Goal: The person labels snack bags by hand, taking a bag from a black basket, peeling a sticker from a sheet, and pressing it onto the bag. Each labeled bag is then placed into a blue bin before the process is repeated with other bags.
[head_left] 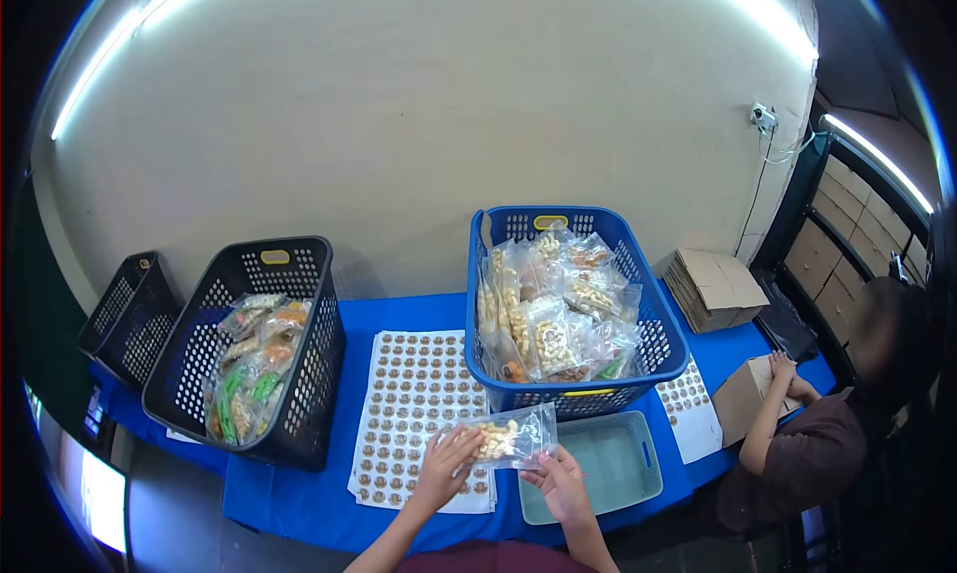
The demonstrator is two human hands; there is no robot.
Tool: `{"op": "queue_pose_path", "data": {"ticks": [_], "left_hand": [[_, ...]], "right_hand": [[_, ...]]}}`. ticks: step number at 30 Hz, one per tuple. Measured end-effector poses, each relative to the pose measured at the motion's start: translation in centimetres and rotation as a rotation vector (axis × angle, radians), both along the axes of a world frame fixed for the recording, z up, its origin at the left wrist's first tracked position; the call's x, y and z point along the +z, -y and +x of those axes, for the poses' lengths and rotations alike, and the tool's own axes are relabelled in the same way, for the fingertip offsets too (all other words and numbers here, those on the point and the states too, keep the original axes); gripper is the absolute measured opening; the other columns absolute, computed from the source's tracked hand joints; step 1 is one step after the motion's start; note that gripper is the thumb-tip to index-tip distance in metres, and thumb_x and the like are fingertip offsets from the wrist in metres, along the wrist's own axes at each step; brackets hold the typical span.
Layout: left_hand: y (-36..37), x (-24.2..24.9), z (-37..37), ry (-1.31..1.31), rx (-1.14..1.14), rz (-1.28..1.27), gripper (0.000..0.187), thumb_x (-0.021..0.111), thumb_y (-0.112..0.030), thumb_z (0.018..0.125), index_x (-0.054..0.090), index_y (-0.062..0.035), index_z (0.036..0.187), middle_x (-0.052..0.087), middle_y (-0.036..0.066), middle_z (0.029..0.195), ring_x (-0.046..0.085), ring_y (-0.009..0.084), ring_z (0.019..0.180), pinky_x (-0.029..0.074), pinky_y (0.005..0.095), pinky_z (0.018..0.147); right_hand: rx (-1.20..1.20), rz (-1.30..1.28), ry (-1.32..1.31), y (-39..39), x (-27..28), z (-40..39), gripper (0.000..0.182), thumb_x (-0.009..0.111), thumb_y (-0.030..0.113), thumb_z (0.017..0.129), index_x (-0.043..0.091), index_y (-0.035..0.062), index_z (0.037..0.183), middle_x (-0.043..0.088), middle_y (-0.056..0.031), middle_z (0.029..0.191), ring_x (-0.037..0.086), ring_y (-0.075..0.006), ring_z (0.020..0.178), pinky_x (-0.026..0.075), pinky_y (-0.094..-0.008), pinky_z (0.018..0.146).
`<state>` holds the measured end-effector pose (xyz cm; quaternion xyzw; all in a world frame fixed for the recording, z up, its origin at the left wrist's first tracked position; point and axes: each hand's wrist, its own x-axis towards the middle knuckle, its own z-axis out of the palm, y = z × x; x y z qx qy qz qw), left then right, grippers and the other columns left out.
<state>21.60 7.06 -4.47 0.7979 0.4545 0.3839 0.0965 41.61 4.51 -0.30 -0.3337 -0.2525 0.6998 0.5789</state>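
Observation:
A clear plastic bag of pale cashew-like nuts (508, 439) is held between my two hands, over the edges of a sticker sheet (404, 413) and a shallow translucent tray (638, 463). My left hand (451, 463) lies on the bag's left end with its fingers together. At the right end, my right hand (560, 483) pinches the bag's lower corner between thumb and fingers. Just beyond the bag stands a blue basket (578, 393) piled with filled clear bags (553, 339).
Left on the blue table (269, 498) stands a black basket (324, 374) with filled bags; a smaller black basket (150, 324) is beyond it. Flattened cardboard (713, 284) and a second sticker sheet (688, 413) lie right. Another person (797, 453) handles a cardboard box (743, 398).

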Motion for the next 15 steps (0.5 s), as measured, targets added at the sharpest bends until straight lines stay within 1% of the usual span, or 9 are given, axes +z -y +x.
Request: {"op": "queue_pose_path", "data": {"ticks": [1,2,4,6,7,10,11,13,15], "left_hand": [[0.2,0.7,-0.6,0.000,-0.012,0.002,0.050,0.059,-0.002,0.070,0.050,-0.0148,0.117,0.049,0.003,0.122,0.040,0.0224,0.119,0.027,0.0440,0.097],[0.5,1.5,-1.3,-0.002,-0.021,0.002,0.050,0.059,-0.001,0.069,0.050,-0.0141,0.117,0.050,0.003,0.121,0.041,0.0223,0.118,0.028,0.0430,0.096],[0.6,2.3,-2.6,0.088,-0.029,0.014,0.046,0.063,-0.001,0.065,0.055,-0.0111,0.109,0.056,0.004,0.113,0.047,0.0233,0.112,0.035,0.0386,0.090],[1.4,3.8,-3.5,0.190,-0.067,-0.031,0.045,0.065,-0.001,0.063,0.058,-0.0097,0.106,0.058,0.005,0.109,0.050,0.0235,0.108,0.038,0.0369,0.087],[1.9,4.9,-3.4,0.236,-0.053,-0.052,0.038,0.067,-0.003,0.062,0.061,-0.0080,0.100,0.061,0.005,0.103,0.054,0.0223,0.101,0.041,0.0338,0.082],[3.1,6.9,-3.7,0.290,-0.080,-0.117,0.035,0.069,-0.007,0.064,0.062,-0.0069,0.098,0.062,0.004,0.099,0.055,0.0214,0.093,0.042,0.0331,0.080],[3.3,8.0,-3.6,0.257,-0.086,-0.107,0.032,0.070,-0.010,0.064,0.063,-0.0057,0.096,0.063,0.004,0.094,0.056,0.0212,0.086,0.043,0.0317,0.077],[3.4,8.9,-3.7,0.288,-0.094,-0.157,0.032,0.070,-0.011,0.064,0.063,-0.0047,0.095,0.064,0.005,0.091,0.057,0.0209,0.083,0.044,0.0307,0.073],[3.0,9.1,-3.5,0.383,-0.115,-0.181,0.028,0.069,-0.010,0.065,0.063,-0.0027,0.091,0.064,0.007,0.086,0.059,0.0191,0.077,0.046,0.0286,0.067]], "right_hand": [[0.016,-0.004,-0.033,0.2,-0.2,0.1,0.011,0.045,0.007,0.086,0.051,0.0023,0.093,0.058,-0.0064,0.089,0.059,-0.0164,0.082,0.050,-0.0304,0.071],[0.030,-0.001,-0.014,0.3,-0.3,0.2,0.012,0.045,0.008,0.086,0.052,0.0018,0.094,0.057,-0.0072,0.093,0.058,-0.0165,0.085,0.049,-0.0305,0.073],[0.057,0.009,0.015,0.3,-0.4,0.3,0.015,0.047,0.009,0.085,0.053,0.0010,0.096,0.054,-0.0088,0.101,0.055,-0.0169,0.091,0.046,-0.0306,0.078],[0.003,0.214,0.135,0.2,-1.9,0.1,0.016,0.049,0.011,0.084,0.055,0.0007,0.095,0.047,-0.0105,0.111,0.050,-0.0165,0.099,0.041,-0.0307,0.083],[-0.029,0.321,0.193,0.2,-2.3,-0.1,0.017,0.050,0.012,0.083,0.056,0.0006,0.094,0.044,-0.0114,0.116,0.047,-0.0164,0.102,0.038,-0.0308,0.086],[-0.212,0.483,0.241,0.7,-0.5,-1.0,0.019,0.052,0.020,0.084,0.058,0.0016,0.085,0.034,-0.0121,0.124,0.040,-0.0148,0.109,0.032,-0.0312,0.090],[-0.250,0.562,0.303,0.8,-0.4,-0.9,0.017,0.054,0.018,0.083,0.057,0.0018,0.087,0.037,-0.0119,0.121,0.042,-0.0146,0.106,0.033,-0.0310,0.089],[-0.335,0.719,0.430,1.0,-0.1,-0.2,0.016,0.057,0.014,0.081,0.054,0.0021,0.093,0.043,-0.0115,0.115,0.045,-0.0141,0.102,0.036,-0.0305,0.087],[-0.245,0.597,0.296,1.9,-0.6,-0.1,0.023,0.059,0.006,0.078,0.050,0.0021,0.099,0.048,-0.0107,0.107,0.049,-0.0139,0.095,0.039,-0.0291,0.083]]}}
